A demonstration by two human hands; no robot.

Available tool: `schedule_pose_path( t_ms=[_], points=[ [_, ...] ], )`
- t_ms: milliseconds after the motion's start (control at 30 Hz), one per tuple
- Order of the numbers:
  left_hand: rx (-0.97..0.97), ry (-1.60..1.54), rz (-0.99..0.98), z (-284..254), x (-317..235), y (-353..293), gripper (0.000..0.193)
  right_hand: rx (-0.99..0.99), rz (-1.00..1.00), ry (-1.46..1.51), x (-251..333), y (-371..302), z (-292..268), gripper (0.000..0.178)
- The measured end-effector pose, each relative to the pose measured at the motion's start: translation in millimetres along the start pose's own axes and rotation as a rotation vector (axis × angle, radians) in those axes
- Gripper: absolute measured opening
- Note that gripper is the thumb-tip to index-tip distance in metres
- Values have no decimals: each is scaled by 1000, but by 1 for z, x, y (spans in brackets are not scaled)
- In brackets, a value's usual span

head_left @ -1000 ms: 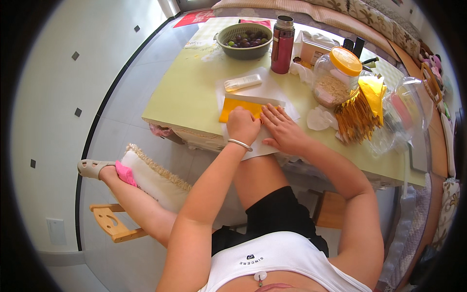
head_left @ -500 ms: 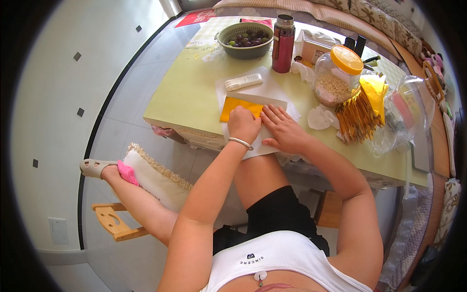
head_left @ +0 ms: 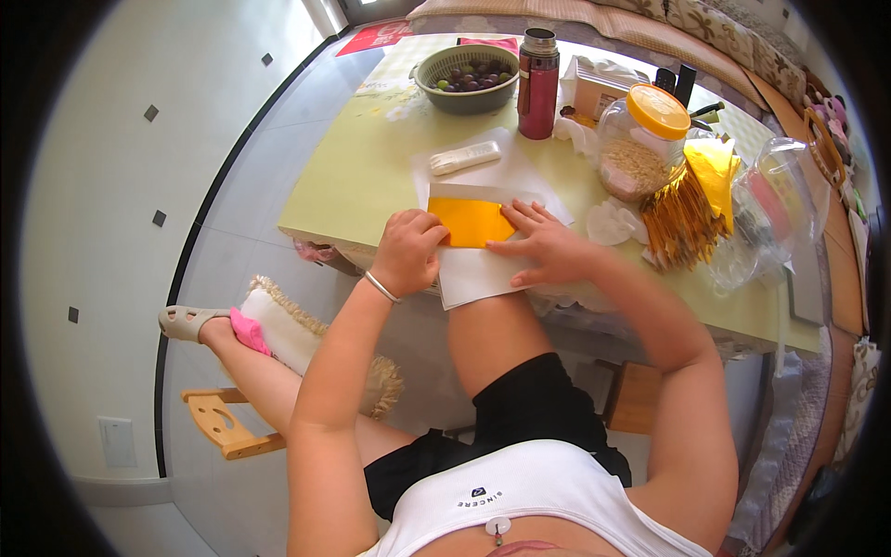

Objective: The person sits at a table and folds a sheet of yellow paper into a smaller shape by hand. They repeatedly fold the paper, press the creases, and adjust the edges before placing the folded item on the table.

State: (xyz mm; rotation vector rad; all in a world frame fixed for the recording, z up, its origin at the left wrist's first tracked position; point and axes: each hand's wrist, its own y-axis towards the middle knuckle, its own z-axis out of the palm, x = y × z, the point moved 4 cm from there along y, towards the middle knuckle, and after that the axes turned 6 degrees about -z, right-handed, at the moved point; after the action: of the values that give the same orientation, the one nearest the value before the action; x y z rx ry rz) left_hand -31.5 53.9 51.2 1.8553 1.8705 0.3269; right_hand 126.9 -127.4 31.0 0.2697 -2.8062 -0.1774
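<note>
Yellow paper [head_left: 471, 223], a smooth piece which becomes narrower toward its right end, lies near the middle of the near edge of the tabletop [head_left: 357, 176]. Under it is a white sheet [head_left: 475, 277], and the front part of this sheet goes out over the near edge. The hands are apart, one at each end of the yellow piece. The left hand [head_left: 408, 251] has its fingers bent, and with thumb and fingertips it pinches the lower left corner. The right hand [head_left: 549, 243] is spread, with fingertips resting on the narrow right end. Just behind lies a long white bundle [head_left: 464, 159] on another white sheet [head_left: 534, 176]. Toward the far left corner stands a grey-green colander [head_left: 466, 100] with grapes [head_left: 473, 76], and beside it, upright, a dark red thermos flask [head_left: 538, 88]. Toward the right edge are a clear jar [head_left: 636, 162] with an orange lid [head_left: 659, 112], a cluster of folded gold foil papers [head_left: 685, 215] and a clear plastic bag [head_left: 784, 209].
</note>
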Motion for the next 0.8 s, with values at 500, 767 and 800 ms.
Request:
schedule_pose_path(
  t_ms=[500,767,800],
  points=[
    [91,-327,-15,1,-17,-6,16,-325,62,156,14,17,6,17],
    [95,-114,76,3,-24,-8,22,-362,135,36,23,20,12,22],
    [103,-124,57,4,-19,-8,23,-380,142,22,26,22,14,21]
  ],
)
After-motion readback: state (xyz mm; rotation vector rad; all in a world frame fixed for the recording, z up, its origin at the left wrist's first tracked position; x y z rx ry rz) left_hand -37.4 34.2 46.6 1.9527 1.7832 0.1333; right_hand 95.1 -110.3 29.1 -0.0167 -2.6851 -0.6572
